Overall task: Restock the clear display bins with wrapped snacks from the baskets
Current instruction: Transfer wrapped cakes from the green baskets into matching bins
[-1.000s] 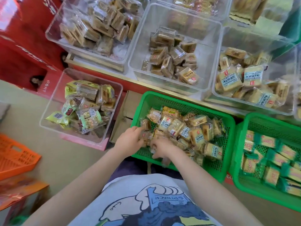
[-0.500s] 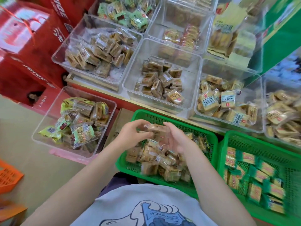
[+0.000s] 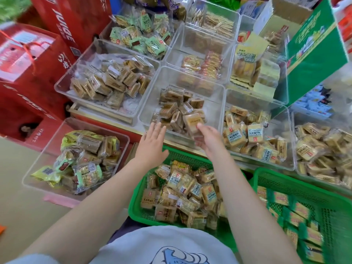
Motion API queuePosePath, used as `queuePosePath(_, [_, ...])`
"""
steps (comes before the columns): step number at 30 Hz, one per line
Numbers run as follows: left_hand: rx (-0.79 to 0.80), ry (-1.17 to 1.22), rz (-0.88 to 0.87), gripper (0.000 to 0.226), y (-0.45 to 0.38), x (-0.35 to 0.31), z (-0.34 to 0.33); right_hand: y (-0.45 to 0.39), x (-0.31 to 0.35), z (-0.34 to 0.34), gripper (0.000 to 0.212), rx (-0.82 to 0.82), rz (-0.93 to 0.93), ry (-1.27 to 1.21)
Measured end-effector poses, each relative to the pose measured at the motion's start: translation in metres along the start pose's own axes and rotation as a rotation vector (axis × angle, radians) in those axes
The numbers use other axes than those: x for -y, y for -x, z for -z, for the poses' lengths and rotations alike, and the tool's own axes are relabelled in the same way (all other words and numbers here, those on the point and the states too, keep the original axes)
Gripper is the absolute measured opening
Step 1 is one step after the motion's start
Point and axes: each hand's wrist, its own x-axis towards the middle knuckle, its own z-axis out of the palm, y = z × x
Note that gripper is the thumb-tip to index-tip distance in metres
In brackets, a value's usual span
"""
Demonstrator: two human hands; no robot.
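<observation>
Clear plastic, the centre display bin lies straight ahead of you, beyond the green basket. Your right hand, the nearer one, pinches a wrapped snack at its front wall; your left hand is spread wide, holding nothing.

Red cartons (white lettering, a red cord handle on one) stack at the far left. Just below them lies tan floor; well to their right stands a green printed display box. Daylight is even.
</observation>
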Motion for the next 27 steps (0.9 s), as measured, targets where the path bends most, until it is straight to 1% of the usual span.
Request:
queuePosePath(2, [0.046,-0.078,-0.029,0.093,0.001,0.007,-0.008,-0.011,0.008,-0.007,0.031,-0.031,-0.005,0.025])
queuePosePath(5, [0.058,-0.070,-0.036,0.097,0.000,0.011,-0.011,-0.014,0.009,-0.013,0.027,-0.102,-0.033,0.086])
queuePosePath(8, [0.065,-0.063,-0.034,0.099,0.001,0.012,-0.012,0.001,0.003,-0.010,0.019,-0.177,0.072,0.208])
queuePosePath(10, [0.070,-0.043,-0.033,0.097,0.000,0.011,-0.011,0.017,-0.012,-0.008,0.013,-0.183,0.126,0.272])
queuePosePath(12, [0.064,-0.004,-0.032,0.092,0.001,0.010,-0.005,0.031,-0.040,-0.008,0.010,-0.104,0.095,0.403])
queuePosePath(15, [0.007,0.137,-0.025,0.079,0.015,0.007,-0.003,0.040,-0.098,-0.015,0.021,0.164,-0.096,0.657])
queuePosePath(16, [0.016,0.210,-0.008,0.075,0.026,0.007,-0.007,0.041,-0.119,-0.017,0.023,0.257,-0.148,0.750])
queuePosePath(17, [0.049,0.270,0.004,0.073,0.039,0.008,-0.016,0.042,-0.138,-0.019,0.024,0.338,-0.170,0.846])
queuePosePath(19, [0.151,0.309,0.022,0.069,0.066,0.013,-0.036,0.046,-0.171,-0.023,0.024,0.457,-0.163,0.998])
queuePosePath(22, [0.288,0.342,0.097,0.057,0.098,0.023,-0.060,0.053,-0.206,-0.029,0.032,0.542,-0.138,1.168])
queuePosePath(24, [0.348,0.330,0.161,0.053,0.111,0.031,-0.074,0.055,-0.217,-0.031,0.037,0.549,-0.059,1.304])
queuePosePath(25, [0.385,0.325,0.195,0.052,0.116,0.034,-0.080,0.055,-0.221,-0.031,0.038,0.544,-0.020,1.343])
queuePosePath(27, [0.427,0.377,0.265,0.049,0.122,0.038,-0.091,0.054,-0.220,-0.027,0.041,0.546,-0.009,1.342])
